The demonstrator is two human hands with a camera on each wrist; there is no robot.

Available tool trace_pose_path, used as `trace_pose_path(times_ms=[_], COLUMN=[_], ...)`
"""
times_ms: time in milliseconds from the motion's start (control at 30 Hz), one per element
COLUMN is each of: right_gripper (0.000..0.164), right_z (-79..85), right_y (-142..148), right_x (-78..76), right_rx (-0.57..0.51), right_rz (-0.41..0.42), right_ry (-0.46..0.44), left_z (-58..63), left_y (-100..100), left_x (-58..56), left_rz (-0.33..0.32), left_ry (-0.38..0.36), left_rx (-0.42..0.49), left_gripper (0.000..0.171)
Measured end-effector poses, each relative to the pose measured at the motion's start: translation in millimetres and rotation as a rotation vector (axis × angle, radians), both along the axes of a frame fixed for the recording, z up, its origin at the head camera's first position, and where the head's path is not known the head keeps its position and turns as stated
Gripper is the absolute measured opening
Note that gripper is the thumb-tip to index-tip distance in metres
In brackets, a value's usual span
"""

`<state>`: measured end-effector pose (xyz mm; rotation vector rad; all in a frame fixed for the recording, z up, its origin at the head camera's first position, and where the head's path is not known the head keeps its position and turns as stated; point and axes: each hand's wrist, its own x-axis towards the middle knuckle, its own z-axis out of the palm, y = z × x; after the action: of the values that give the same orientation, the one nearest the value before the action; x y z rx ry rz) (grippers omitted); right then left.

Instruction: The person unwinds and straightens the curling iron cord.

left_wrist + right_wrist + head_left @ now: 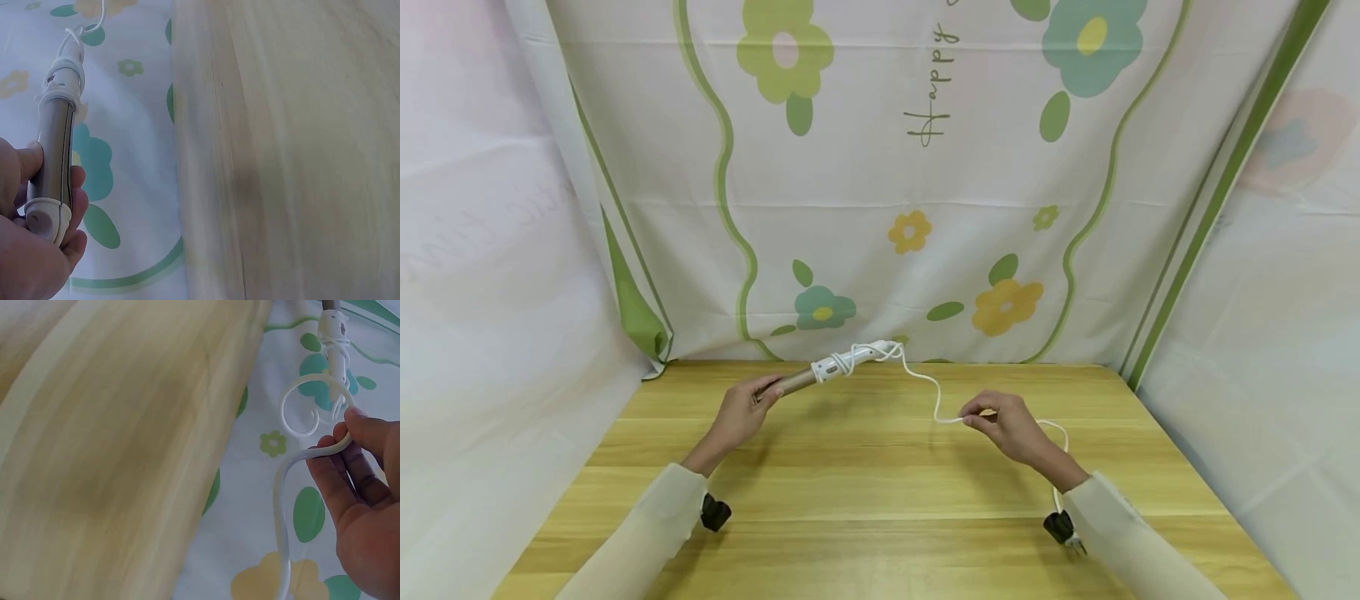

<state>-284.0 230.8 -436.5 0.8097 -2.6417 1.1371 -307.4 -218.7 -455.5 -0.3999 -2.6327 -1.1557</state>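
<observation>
A curling iron with a gold barrel and a white handle [867,353] is held in the air above the far part of the table. My left hand [743,415] grips it by the barrel [53,150], near the white tip. Loops of its white power cord [938,392] are wound around the handle. To the right, my right hand [1009,427] pinches this cord between thumb and fingertips, as the right wrist view also shows. Beyond that hand the cord [282,531] runs on down to a plug [1077,545] beside the right sleeve.
The wooden table [850,542] lies under both hands. A white cloth with printed flowers [835,167] hangs at its back edge, and more cloth [482,333] closes off the sides. Small black devices [715,512] sit at the wrists.
</observation>
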Motion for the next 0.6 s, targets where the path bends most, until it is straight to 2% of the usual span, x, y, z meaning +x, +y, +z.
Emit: trace_pose_path(times_ms=[233,333,600], right_gripper=[0.009,0.008,0.008], right_z=[-13.4,-18.8,-25.8], right_y=[7,8,9], right_x=[1.6,0.6,-3.9], right_rx=[0.098,0.138,0.244], right_rz=[0.094,0.099,0.092], right_ry=[-0.101,-0.131,-0.144], left_z=[1.0,1.6,6.0], left_y=[-1,-1,3], left_x=[0.0,0.0,2.7], left_rz=[0.031,0.019,-0.036], left_ry=[0.005,0.013,0.002], left_rx=[-0.008,0.0,-0.001], left_gripper=[0.039,0.04,0.04])
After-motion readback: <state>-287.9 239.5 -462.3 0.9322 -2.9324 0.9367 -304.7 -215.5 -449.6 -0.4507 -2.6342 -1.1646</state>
